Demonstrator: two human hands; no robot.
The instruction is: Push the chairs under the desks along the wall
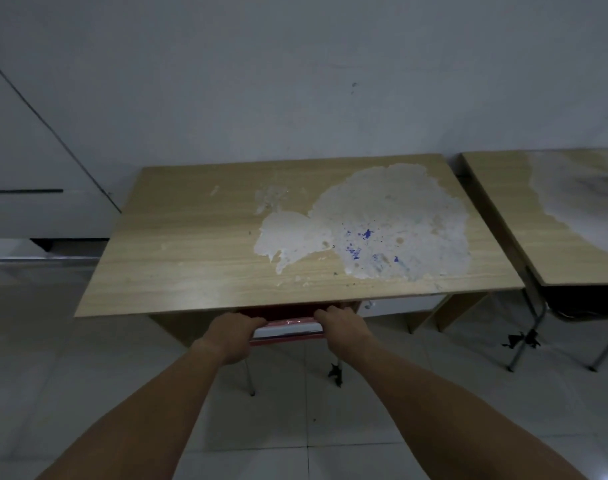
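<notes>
A wooden desk (191, 237) with a large patch of peeled white surface stands against the wall in front of me. A red chair (287, 329) sits mostly under its front edge; only the backrest top and thin metal legs show. My left hand (231, 336) grips the left end of the backrest. My right hand (344, 327) grips its right end. Both arms reach straight forward.
A second worn desk (503, 209) stands to the right, with a dark chair (572, 306) on metal legs under it. A white cabinet or panel (36, 168) is at the left along the wall. Pale floor tiles (88, 358) lie below.
</notes>
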